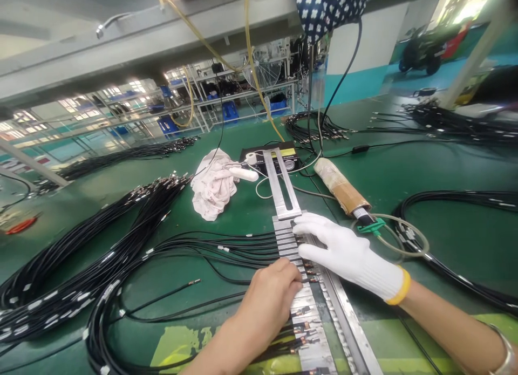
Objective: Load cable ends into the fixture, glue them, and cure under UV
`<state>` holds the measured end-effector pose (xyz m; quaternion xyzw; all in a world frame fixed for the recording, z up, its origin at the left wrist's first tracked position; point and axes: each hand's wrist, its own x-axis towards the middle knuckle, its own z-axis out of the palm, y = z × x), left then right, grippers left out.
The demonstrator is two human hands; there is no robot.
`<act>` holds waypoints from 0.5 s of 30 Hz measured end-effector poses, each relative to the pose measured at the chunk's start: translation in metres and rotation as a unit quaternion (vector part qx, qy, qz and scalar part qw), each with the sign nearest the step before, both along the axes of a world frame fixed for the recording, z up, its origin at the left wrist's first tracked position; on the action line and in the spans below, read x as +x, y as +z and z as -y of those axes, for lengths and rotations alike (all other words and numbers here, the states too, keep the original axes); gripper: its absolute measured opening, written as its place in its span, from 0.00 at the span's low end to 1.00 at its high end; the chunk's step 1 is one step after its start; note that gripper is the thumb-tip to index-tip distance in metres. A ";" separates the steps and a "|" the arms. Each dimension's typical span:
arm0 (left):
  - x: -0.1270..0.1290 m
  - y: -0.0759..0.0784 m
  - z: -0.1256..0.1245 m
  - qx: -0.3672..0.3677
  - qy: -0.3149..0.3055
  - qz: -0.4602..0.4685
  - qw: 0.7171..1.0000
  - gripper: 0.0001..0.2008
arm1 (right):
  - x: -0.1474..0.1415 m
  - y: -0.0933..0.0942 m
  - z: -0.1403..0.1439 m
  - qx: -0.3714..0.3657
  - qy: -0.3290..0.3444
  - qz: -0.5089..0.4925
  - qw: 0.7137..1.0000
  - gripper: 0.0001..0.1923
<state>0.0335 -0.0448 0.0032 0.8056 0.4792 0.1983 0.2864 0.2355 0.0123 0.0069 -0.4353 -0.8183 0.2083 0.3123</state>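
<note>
My bare left hand [272,291] is closed over the slotted metal strip [311,310], its fingertips pinching a black cable [232,298] whose metal end pokes out past the strip. My right hand [338,251] wears a white glove with a yellow cuff. Its fingers are stretched out and apart, resting over the strip's upper part, near several cable ends. Several black cables [194,243] with white tags run from the left across the strip in its slots. More cable ends [305,329] lie along its near part. Beyond stands a flat metal piece with a long slot [279,189].
Large bundles of black cables [101,229] lie at left, more [461,199] at right. A crumpled whitish cloth [212,186] is behind my hands. A wrapped tube with a green clip [342,189] lies at right, beside a black box [289,164]. Red-handled pliers [21,225] sit far left.
</note>
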 end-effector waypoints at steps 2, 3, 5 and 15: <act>0.000 -0.001 -0.001 0.002 0.000 0.002 1.000 0.07 | 0.003 0.000 0.002 0.041 0.015 0.031 0.999 0.15; 0.000 -0.002 -0.001 0.003 0.002 0.003 1.000 0.07 | 0.003 0.000 0.003 0.052 0.021 0.044 0.997 0.15; 0.000 -0.002 0.000 0.002 0.004 0.000 1.000 0.06 | 0.004 -0.003 0.005 0.061 0.030 0.068 0.995 0.17; 0.009 -0.002 0.004 0.040 0.010 -0.068 0.997 0.10 | 0.000 -0.003 0.007 -0.020 0.040 0.175 0.984 0.29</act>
